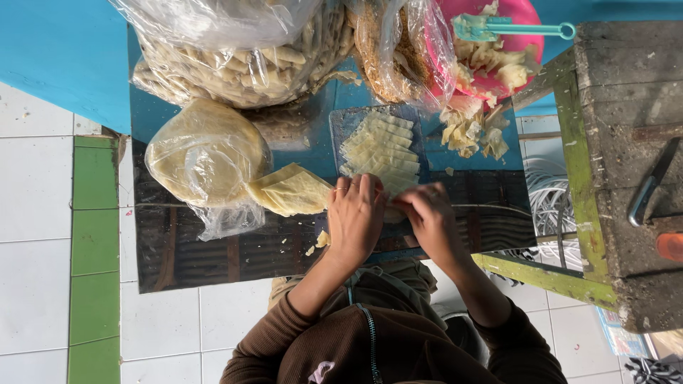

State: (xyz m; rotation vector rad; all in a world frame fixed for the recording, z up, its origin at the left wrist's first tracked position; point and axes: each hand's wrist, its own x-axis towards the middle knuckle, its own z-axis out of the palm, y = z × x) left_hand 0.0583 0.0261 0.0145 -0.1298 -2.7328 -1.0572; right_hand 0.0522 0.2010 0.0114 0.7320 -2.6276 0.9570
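Observation:
My left hand point(354, 217) and my right hand point(429, 213) meet at the near edge of a blue-topped table point(313, 153). Both press and pinch a small pale dough sheet point(393, 213), mostly hidden under the fingers. Just beyond the hands, several cut pale strips point(380, 151) lie in overlapping rows on a grey board. A folded stack of thin yellow sheets point(292, 190) sits just left of my left hand. Small crumbs point(321, 240) lie near my left wrist.
A clear bag of round sheets point(205, 153) lies at left, with bags of fried sticks point(242, 64) behind it. A pink bowl point(523, 18) of scraps holds a teal tool point(509, 28). More loose scraps point(469, 128) are nearby. A rough green-edged wooden bench point(590, 178) with a knife point(651, 181) stands at right.

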